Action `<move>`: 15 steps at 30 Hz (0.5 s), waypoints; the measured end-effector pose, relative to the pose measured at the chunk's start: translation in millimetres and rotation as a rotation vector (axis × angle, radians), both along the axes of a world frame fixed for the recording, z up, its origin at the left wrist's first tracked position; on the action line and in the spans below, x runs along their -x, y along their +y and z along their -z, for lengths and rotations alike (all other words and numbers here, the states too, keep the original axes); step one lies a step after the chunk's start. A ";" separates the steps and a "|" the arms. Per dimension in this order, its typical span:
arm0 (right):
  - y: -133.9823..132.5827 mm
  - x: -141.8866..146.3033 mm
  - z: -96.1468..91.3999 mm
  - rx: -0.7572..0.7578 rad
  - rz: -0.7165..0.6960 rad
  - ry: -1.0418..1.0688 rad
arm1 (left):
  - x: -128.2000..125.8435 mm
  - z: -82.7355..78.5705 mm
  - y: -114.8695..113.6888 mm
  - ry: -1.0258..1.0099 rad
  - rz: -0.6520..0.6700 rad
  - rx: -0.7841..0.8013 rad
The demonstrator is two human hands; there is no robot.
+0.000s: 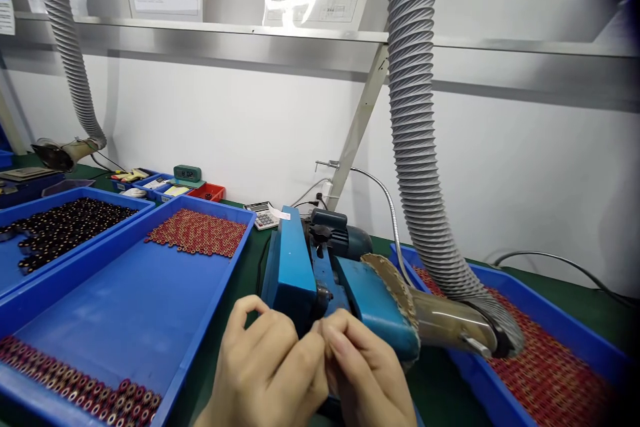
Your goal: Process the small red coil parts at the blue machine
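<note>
My left hand and my right hand meet at the near end of a blue belt-sander-like machine. Both are closed, with fingertips pinched together close to the machine's front. Whatever lies between the fingers is hidden behind them. Left of my hands is a blue tray holding small red ring-shaped parts at its far end and a near row of similar parts. On the right, another blue tray is spread with many red parts.
A grey ribbed hose comes down to a brownish duct at the machine's right. Black ring parts fill part of a far-left tray. Behind stand a calculator, a small clock and a red bin.
</note>
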State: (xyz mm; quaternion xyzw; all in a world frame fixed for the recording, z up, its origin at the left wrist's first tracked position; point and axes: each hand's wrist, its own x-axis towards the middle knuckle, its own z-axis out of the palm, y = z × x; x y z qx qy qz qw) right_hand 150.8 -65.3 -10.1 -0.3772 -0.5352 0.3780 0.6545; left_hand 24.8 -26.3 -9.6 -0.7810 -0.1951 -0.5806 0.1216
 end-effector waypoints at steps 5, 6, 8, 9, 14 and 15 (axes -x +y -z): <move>1.6 -7.5 -5.2 -0.137 -0.091 0.139 | 0.7 -9.0 1.3 -0.126 0.161 0.209; 2.6 -9.6 -5.1 -0.240 -0.031 0.034 | 0.7 -12.1 1.4 -0.140 0.209 0.267; 4.2 -12.1 -3.3 -0.422 0.041 -0.202 | 0.5 -16.3 1.3 -0.149 0.265 0.340; 4.5 -12.2 -1.8 -0.503 0.079 -0.303 | 0.1 -16.7 1.1 -0.148 0.268 0.348; -0.4 -3.3 2.8 -0.308 0.279 -0.311 | -1.7 -4.8 0.5 -0.042 0.123 0.122; -1.6 -1.8 2.1 -0.139 0.170 -0.181 | -1.6 -2.2 0.7 -0.011 0.094 0.087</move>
